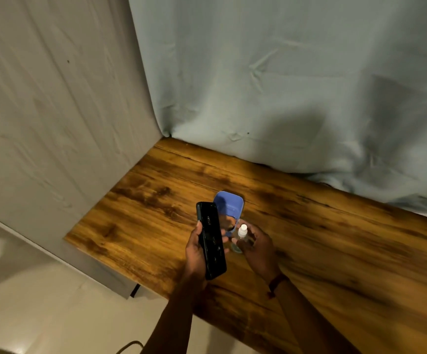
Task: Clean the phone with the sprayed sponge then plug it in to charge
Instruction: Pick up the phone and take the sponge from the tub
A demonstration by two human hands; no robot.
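1. Where the head view looks down on the wooden worktop (335, 238), we find both hands above its left part, close to the front edge.
2. The left hand (195, 251) grips the black phone (211, 241). The thumb lies on the left long side and the fingers wrap round the right one. The phone is held clear of the worktop, its long axis pointing toward the back edge.
3. The right hand (257, 247) holds a small clear spray bottle (241, 235) with a white cap, fingers curled round its body. The bottle stands upright, just right of the phone. We cannot tell whether its base touches the worktop.
4. The blue sponge (229, 208) lies on the worktop just beyond the phone's far end and is partly hidden by the phone.
5. A dark band (277, 283) circles the right wrist.
6. Pale cloth (283, 72) hangs along the back and left edges, meeting at the far left corner.
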